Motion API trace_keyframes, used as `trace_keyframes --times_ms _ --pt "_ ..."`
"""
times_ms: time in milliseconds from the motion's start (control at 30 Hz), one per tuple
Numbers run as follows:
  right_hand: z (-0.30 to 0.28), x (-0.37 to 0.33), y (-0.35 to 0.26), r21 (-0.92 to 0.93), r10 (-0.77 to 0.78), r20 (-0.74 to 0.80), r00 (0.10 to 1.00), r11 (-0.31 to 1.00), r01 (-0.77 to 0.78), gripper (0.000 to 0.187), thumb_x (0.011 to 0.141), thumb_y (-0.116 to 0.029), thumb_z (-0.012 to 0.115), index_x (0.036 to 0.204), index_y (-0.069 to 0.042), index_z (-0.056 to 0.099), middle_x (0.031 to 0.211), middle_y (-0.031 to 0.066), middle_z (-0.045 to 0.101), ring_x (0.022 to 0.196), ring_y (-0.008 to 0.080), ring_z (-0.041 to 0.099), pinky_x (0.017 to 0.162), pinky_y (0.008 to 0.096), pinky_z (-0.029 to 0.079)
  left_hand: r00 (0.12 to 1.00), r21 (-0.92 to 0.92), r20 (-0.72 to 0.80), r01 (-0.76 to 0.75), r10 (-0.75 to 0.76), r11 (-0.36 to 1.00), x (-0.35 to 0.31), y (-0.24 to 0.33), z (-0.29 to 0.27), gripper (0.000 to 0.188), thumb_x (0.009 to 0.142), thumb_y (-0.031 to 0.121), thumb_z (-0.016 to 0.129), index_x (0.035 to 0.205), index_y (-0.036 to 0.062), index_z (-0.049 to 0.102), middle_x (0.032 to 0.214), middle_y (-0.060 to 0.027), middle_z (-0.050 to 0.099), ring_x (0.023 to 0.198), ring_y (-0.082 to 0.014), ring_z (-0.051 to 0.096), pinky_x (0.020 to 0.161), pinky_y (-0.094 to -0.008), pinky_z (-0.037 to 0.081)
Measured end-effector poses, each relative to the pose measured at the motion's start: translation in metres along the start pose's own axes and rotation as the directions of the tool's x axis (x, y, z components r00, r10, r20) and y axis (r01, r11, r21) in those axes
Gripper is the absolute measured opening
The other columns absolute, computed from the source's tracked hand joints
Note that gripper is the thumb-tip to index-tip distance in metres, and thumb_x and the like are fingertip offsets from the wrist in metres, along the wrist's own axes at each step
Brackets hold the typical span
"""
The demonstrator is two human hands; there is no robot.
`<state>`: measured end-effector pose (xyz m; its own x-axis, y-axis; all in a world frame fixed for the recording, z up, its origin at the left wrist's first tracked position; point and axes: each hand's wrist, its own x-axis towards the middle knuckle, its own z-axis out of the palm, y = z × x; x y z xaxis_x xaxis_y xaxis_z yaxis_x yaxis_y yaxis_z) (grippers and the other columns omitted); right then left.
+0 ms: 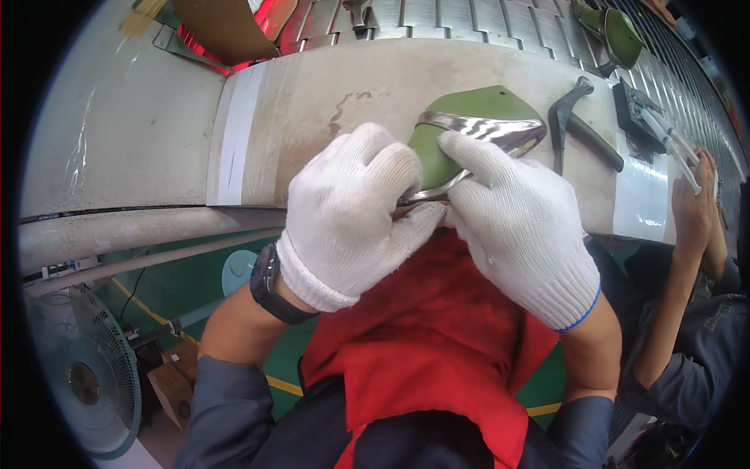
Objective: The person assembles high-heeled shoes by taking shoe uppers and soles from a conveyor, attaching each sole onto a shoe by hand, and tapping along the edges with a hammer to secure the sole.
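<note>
A green shoe last [488, 102] with a shiny silver strap [500, 131] across it lies at the near edge of the bench, in front of me. My left hand [340, 211], in a white knit glove, grips its near left edge with curled fingers. From the right, my gloved right hand [516, 223] holds the same last, its thumb pressed against the strap side. Both sets of fingertips meet at a thin silver edge, and what they pinch there is partly hidden. To the right lies a metal hand tool with a dark handle [595, 144], resembling lasting pincers, untouched.
Metal slats of a conveyor [469, 19] run behind the bench, carrying another green last [621, 37]. At right, a co-worker's hand [694, 207] is beside white sticks [672, 144] and a dark block [637, 113]. A fan [84, 379] stands lower left, near cardboard boxes [172, 383].
</note>
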<state>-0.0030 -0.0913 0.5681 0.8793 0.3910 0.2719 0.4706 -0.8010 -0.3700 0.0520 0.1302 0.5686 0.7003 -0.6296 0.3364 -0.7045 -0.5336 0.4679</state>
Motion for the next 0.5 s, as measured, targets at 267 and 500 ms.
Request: trace_keyframes --times_ms 267,500 --pt "-0.041 -0.028 0.02 -0.375 0.099 -0.07 0.993 0.919 -0.118 0.021 0.081 -0.005 0.077 0.101 -0.002 0.072 0.128 0.0205 0.071 0.106 0.0383 0.071 0.098 0.0494 0.055 0.959 0.038 0.015 -0.283 0.282 0.958 0.111 -0.03 0.051 0.056 0.086 0.042 0.086 0.121 0.0007 0.073 0.103 -0.0201 0.072 0.094 -0.0387 0.072 0.087 -0.0426 0.059" --pt "-0.037 -0.025 0.006 -0.086 0.078 -0.575 0.815 0.984 -0.155 0.055 0.077 0.005 0.085 0.131 0.0 0.073 0.124 0.0198 0.074 0.11 0.0378 0.074 0.094 0.0462 0.061 0.966 -0.518 0.238 0.039 0.1 0.854 0.13 -0.057 0.042 0.064 0.086 0.044 0.089 0.128 -0.0004 0.072 0.117 -0.0143 0.075 0.107 -0.0207 0.071 0.098 -0.035 0.057"
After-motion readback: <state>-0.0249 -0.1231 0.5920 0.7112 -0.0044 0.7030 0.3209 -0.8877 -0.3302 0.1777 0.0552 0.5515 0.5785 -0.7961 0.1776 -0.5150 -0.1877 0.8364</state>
